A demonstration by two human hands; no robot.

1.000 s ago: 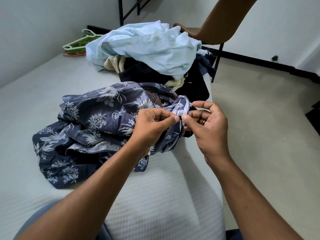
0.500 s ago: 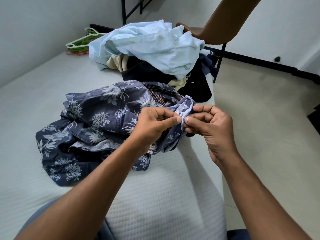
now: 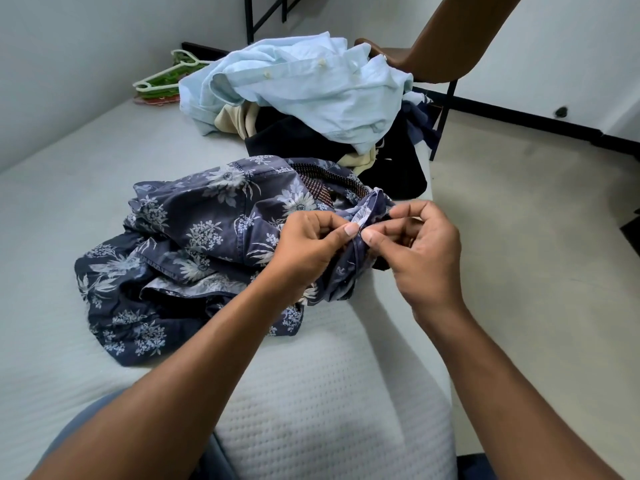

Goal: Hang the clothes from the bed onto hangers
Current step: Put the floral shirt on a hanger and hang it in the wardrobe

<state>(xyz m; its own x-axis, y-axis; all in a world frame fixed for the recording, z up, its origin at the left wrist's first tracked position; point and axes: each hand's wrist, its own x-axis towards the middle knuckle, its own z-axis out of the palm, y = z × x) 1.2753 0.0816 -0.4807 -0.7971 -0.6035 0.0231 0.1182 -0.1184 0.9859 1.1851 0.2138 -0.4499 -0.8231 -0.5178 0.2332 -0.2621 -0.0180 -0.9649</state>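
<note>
Pinching: a bunched edge of the floral shirt (image 3: pixel 194 237), just right of the frame's centre, caught between both hands.
Left hand (image 3: pixel 308 244): curls its fingers, with thumb and forefinger nipping the cloth from the left side.
Right hand (image 3: pixel 419 251): meets it from the right, thumb and forefinger closed on the same fold, the other fingers loosely bent above.
Floral shirt: lies crumpled on the bed (image 3: pixel 69 188) at centre left, dark blue with pale flowers, its right end lifted into the fingers; shows a brown woven lining at its top.
Inside the fold: too small to tell.
Light blue shirt (image 3: pixel 294 88): tops a heap of clothes at upper centre, with white buttons showing.
Under it: a beige garment (image 3: pixel 235 121) and a black garment (image 3: pixel 287 140), just behind the floral shirt.
Hangers (image 3: pixel 162 81): rest flat on the bed at upper left, white over green, beside the heap.
Chair (image 3: pixel 443 53): stands at upper right, brown with black legs, near the bed's far corner.
Floor (image 3: pixel 536 237): fills the right side, pale.
</note>
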